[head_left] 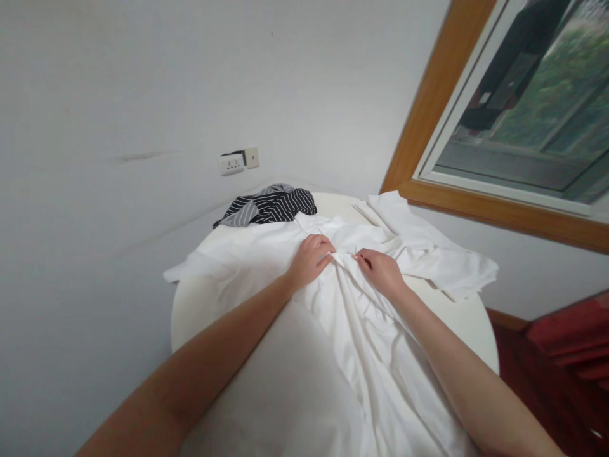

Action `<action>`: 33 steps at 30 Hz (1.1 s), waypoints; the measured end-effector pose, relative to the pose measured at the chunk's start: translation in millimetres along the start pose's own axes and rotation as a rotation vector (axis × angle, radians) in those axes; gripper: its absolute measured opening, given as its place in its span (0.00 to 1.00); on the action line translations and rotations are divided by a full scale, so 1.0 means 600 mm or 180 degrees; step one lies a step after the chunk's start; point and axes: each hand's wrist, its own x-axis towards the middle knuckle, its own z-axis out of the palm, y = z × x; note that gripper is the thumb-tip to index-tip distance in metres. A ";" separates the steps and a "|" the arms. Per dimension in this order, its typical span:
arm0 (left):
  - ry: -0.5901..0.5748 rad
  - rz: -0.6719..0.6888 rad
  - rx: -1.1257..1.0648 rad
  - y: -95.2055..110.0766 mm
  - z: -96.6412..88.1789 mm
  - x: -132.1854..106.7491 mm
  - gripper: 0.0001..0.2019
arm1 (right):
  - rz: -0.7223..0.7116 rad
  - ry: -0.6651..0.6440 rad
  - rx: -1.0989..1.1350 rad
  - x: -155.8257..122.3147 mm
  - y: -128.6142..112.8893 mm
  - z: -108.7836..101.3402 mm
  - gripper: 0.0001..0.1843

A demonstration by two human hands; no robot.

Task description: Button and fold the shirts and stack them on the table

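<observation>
A white shirt [342, 304] lies spread over a round white table [469, 324], its sleeves reaching out left and right and its lower part hanging toward me in folds. Near the upper middle of it, my left hand [311, 259] pinches the cloth at a front edge between thumb and fingers. Just to the right, my right hand [379, 270] is closed with its fingertips pinching the same strip of fabric. A short stretch of cloth runs between the two hands. Any button there is too small to make out.
Black-and-white striped cloth [271, 206] lies bunched at the table's back left. Behind it, a white wall carries a power socket [231, 164]. A wood-framed window [504, 203] is at the right, with red fabric [571, 330] low beside the table.
</observation>
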 end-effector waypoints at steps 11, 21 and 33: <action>-0.0481 -0.0549 -0.0800 -0.015 0.012 -0.010 0.12 | -0.1450 -0.0149 -0.1353 0.050 0.044 -0.015 0.22; -0.0687 -0.0799 -0.0732 -0.016 0.013 -0.017 0.11 | -0.2234 -0.0511 -0.1309 -0.031 -0.008 -0.075 0.12; -0.0730 -0.0794 -0.0652 -0.017 0.014 -0.015 0.11 | -0.1285 -0.0668 -0.1442 -0.073 0.031 -0.066 0.12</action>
